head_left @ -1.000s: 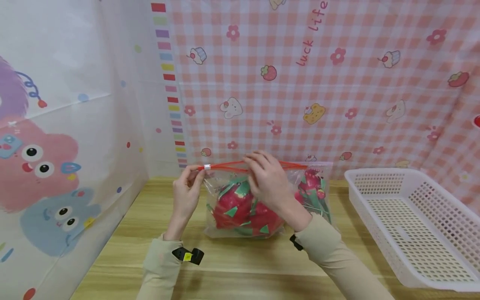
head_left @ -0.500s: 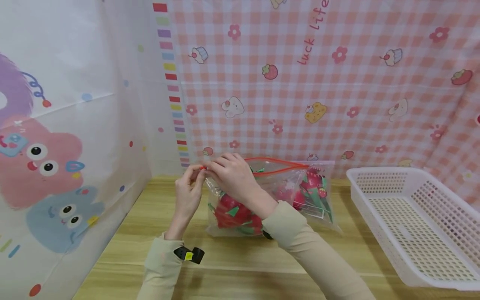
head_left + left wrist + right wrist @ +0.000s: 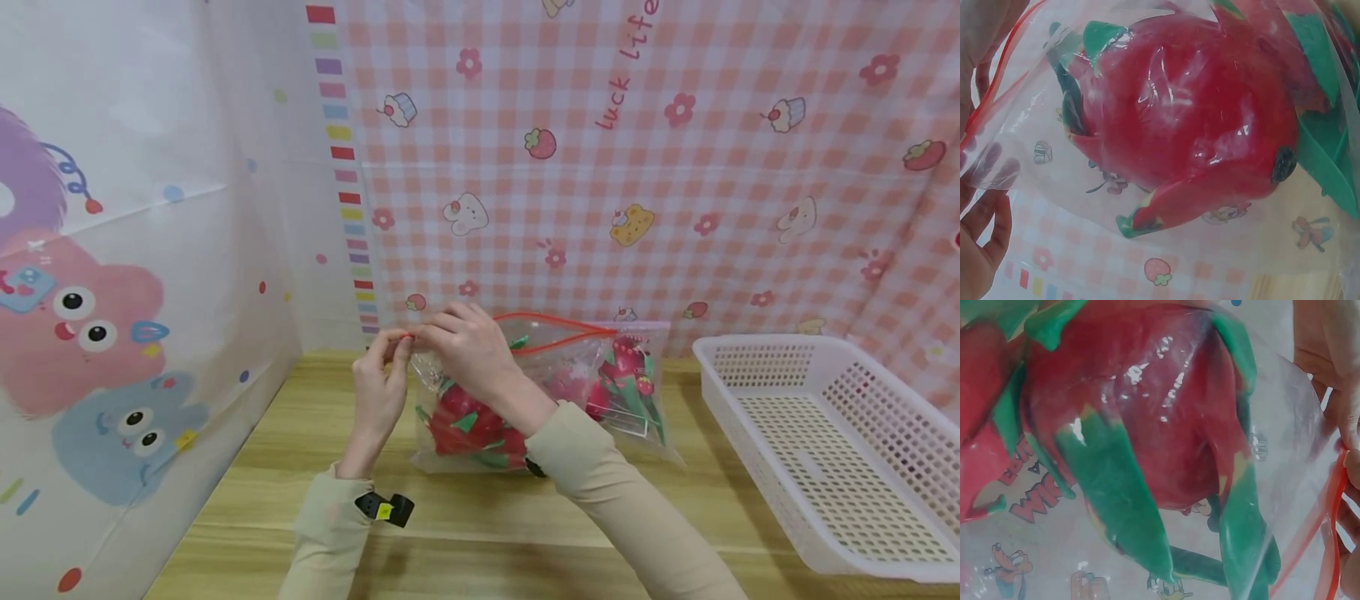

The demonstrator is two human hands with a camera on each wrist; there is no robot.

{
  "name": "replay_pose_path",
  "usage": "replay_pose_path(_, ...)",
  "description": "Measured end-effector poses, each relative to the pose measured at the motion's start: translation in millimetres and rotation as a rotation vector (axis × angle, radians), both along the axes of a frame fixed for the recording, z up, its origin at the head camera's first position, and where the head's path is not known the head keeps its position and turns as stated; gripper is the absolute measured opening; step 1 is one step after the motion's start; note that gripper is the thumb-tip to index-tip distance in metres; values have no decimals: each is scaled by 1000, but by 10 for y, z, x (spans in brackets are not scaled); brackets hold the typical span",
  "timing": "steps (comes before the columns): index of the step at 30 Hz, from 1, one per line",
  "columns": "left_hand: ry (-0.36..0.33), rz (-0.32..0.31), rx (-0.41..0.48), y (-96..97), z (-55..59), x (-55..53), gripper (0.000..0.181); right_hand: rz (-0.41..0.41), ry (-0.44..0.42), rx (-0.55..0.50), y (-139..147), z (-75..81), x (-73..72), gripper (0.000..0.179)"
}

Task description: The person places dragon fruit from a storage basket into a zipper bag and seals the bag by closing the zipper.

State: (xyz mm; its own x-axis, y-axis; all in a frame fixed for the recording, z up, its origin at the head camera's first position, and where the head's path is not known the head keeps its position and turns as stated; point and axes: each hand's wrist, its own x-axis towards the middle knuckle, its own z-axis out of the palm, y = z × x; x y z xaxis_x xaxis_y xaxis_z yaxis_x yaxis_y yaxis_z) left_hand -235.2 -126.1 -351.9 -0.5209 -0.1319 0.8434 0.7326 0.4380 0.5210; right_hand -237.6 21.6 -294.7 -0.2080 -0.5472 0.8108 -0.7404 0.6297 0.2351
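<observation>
A clear zip bag (image 3: 551, 371) with an orange-red zip strip (image 3: 558, 340) stands on the table, its mouth gaping toward the right. Inside it lie red dragon fruits (image 3: 468, 421) with green-tipped scales, large in the left wrist view as a dragon fruit (image 3: 1191, 106). My left hand (image 3: 378, 383) pinches the bag's upper left corner, at the end of the strip. Right beside it, my right hand (image 3: 472, 350) pinches the strip at the same corner, covering the white slider. In the right wrist view the strip (image 3: 1335, 519) runs between the fingers.
A white slotted plastic basket (image 3: 750, 467) stands at the right on the wooden table (image 3: 465, 542). Behind the table hangs a pink checked cloth (image 3: 637, 167), and a white cloth with cartoon figures (image 3: 187, 275) covers the left side.
My right hand has moved left from the middle of the strip to the corner by my left hand. The zip strip now spreads wider on the right. The left hand stays at the corner.
</observation>
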Motion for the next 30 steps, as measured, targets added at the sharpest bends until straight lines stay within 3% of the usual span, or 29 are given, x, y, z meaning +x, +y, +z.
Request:
replay_pose_path(6, -4, -4, 16, 24, -7, -12, 8, -9, -22, 6, 67, 8, 22, 14)
replay_pose_path(12, -96, -17, 125, -2, -27, -22, 10, -14, -44, 15, 218, -4, -16, 13)
replay_pose_path(19, -225, 3, 213, -70, -55, -33, 20, -20, -103, 14, 541, -12, -66, 16)
replay_pose_path(24, -261, 9, 235, -97, -69, -42, 23, -6, -125, -6, 816, -35, -78, 20)
replay_pose_path(30, -291, 13, 285, -135, -95, -19, 24, -8, -93, -52, 1127, -94, -79, 16)
